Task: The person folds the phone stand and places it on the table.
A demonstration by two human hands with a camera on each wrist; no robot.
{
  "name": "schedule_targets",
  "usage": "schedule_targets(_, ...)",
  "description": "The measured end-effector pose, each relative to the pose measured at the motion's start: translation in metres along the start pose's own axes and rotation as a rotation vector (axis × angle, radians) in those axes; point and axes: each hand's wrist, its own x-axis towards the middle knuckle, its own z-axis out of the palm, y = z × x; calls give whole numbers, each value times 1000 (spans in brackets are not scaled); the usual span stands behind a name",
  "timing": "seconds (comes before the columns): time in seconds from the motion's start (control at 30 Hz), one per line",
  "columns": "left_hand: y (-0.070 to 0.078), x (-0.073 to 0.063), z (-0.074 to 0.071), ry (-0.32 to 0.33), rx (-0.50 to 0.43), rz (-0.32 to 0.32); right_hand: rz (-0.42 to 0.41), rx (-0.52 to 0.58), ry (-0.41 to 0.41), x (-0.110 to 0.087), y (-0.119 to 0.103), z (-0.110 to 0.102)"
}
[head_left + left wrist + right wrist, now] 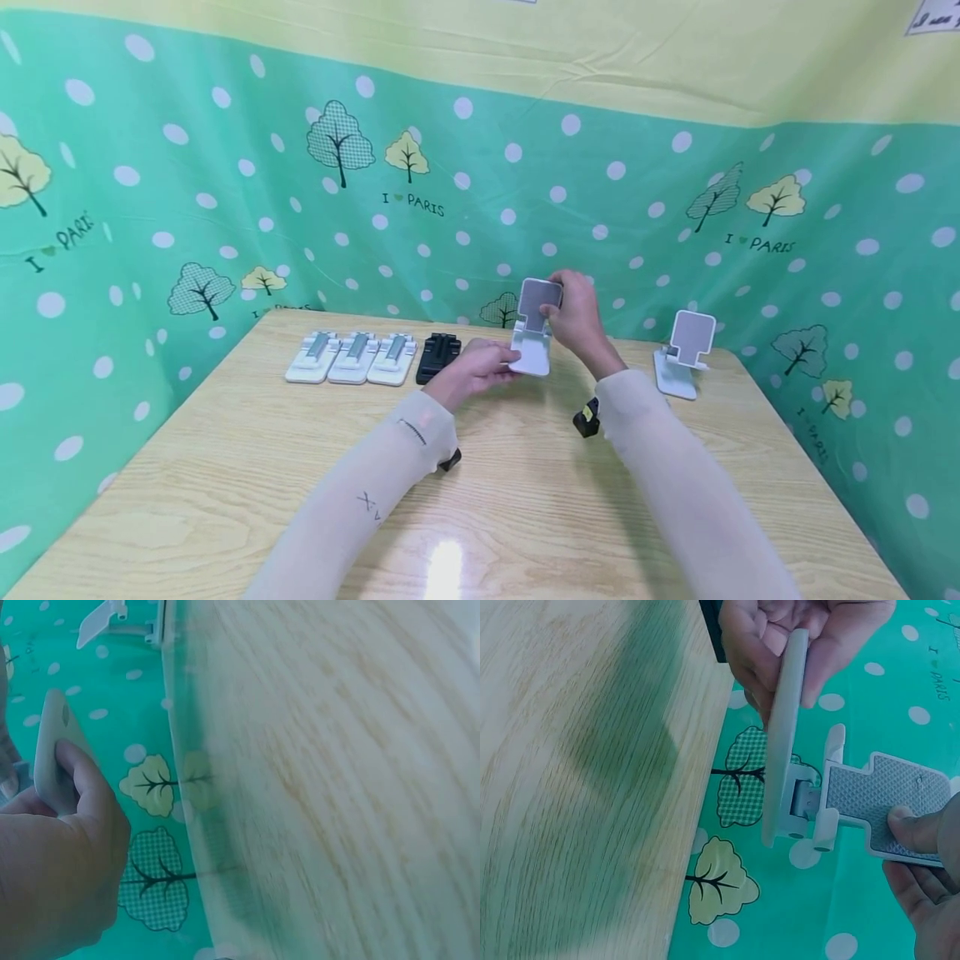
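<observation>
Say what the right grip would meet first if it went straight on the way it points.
Past the white stand it holds, the right grip would probably meet the green curtain first; depth is unclear.

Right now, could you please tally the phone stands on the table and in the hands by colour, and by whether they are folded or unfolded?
Folded white phone stands: 3
Folded black phone stand: 1
Unfolded white phone stands: 2
Total: 6
</observation>
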Motion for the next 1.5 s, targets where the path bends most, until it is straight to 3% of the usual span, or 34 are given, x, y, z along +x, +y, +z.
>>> schedule_targets(0.53, 1, -2, 1, 5, 30, -14, -24, -40, 39, -3, 6, 2)
schedule_targets(0.87, 6, -6, -3, 92, 22, -35, -79, -137, 27, -3, 3, -8)
schedule_targets(1.13, 8, -8, -3, 102, 21, -30, -133, -164, 61, -5, 3, -10)
schedule_targets(1.5, 15, -6, 1, 112, -83, -7, -190, -178, 84, -11, -8, -10)
